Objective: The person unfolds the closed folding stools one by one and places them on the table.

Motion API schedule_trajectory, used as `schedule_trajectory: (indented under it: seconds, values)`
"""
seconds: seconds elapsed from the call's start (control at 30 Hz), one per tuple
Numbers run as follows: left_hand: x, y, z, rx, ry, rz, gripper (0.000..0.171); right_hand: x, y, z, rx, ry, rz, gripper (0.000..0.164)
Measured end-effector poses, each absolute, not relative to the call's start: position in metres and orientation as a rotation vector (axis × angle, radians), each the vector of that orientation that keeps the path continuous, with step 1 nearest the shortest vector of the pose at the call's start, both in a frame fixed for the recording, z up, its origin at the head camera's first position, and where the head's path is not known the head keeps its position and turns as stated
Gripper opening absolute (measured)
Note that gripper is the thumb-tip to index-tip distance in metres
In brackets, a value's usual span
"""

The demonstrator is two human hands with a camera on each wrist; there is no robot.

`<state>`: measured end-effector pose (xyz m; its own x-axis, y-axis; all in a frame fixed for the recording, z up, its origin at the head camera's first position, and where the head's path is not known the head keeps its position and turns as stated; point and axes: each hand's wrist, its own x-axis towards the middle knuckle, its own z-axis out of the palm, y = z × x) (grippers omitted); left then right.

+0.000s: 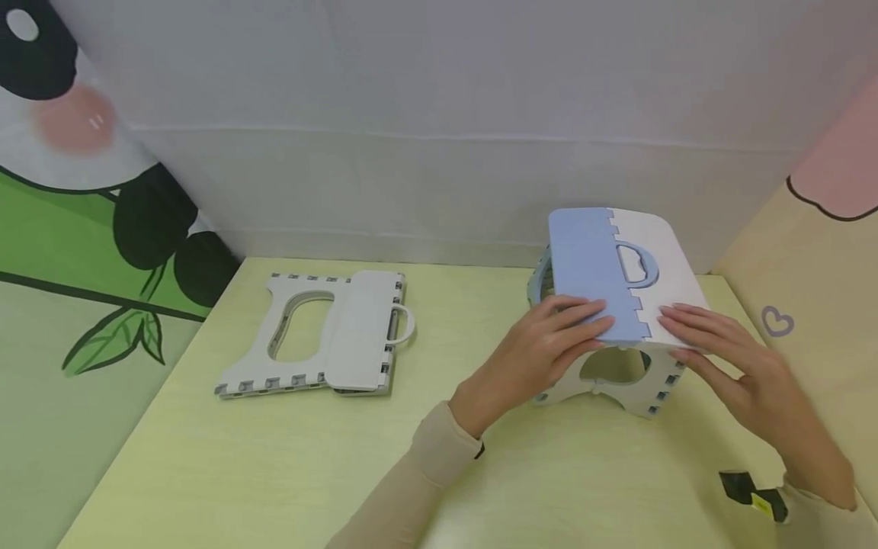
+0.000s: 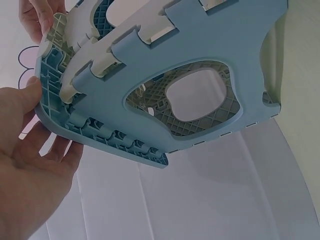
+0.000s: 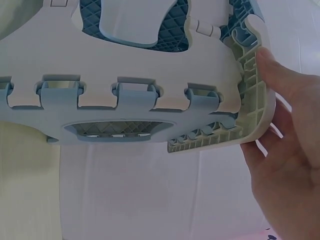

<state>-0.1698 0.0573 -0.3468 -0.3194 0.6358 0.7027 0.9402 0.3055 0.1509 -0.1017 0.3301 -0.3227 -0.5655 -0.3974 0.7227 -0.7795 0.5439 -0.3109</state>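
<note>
A blue-and-white folding step stool [image 1: 590, 267] stands unfolded at the right of the table, with a small carry handle [image 1: 638, 264] in the middle of its seat. My left hand [image 1: 531, 351] holds the near left corner of the seat, fingers over the blue half. In the left wrist view its thumb [image 2: 32, 92] lies against the ribbed rim. The right hand [image 1: 734, 358] grips the near right corner on the white half. Its thumb [image 3: 265, 57] presses the rim in the right wrist view, with the other fingers partly hidden behind the seat.
A second folding stool [image 1: 295, 374], white and folded flat, lies at the left of the table [image 1: 295, 473]. A pale curtain-like wall [image 1: 439, 183] closes the back, and a printed wall [image 1: 809, 320] stands close to the right hand.
</note>
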Motion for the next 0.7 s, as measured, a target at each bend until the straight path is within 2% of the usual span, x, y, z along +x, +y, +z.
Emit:
schedule_trajectory:
  seconds: [0.7]
  values:
    - [-0.173, 0.072, -0.348, -1.372, -2.061, -0.730, 0.034, -0.104, 0.339, -0.322, 0.920, -2.194, 0.862, 0.053]
